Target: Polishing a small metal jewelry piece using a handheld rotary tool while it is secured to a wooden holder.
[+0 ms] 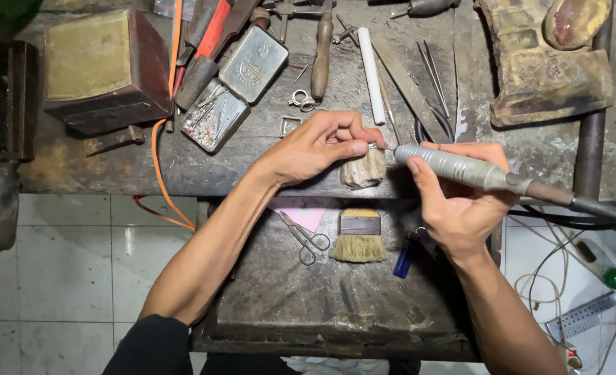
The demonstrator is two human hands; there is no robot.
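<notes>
- Against the wooden peg [363, 170] at the counter [266, 167] edge: left hand [315, 146], fingers pinched narrow on a small metal piece [374, 146], too small to identify, pressed onto the peg top, probably for steadiness.
- Just right of the peg: right hand [457, 201] wrapped around a grey rotary handpiece [454, 167], fingers closed on its barrel, thumb laid along it like a pen grip; tip touching or nearly touching the pinched piece, contact not clear.
- Further right of the peg: dark flexible shaft [586, 205] trailing off the handpiece toward the picture edge.
- Below the peg: open drawer tray [308, 305], likely placed to catch filings; inside, a flat brush [358, 237], small scissors [306, 239], a pink scrap [304, 214] and a blue lighter [404, 258].
- Beyond the peg, on the counter: two flat metal tins [235, 90], one open with small bits, a white stick [372, 75], a file [408, 87], tweezers [433, 76], a wooden-handled tool [322, 59], all within arm's reach.
- Far left of the peg: dark box [103, 69] and an orange cord [160, 167] hanging over the counter edge.
</notes>
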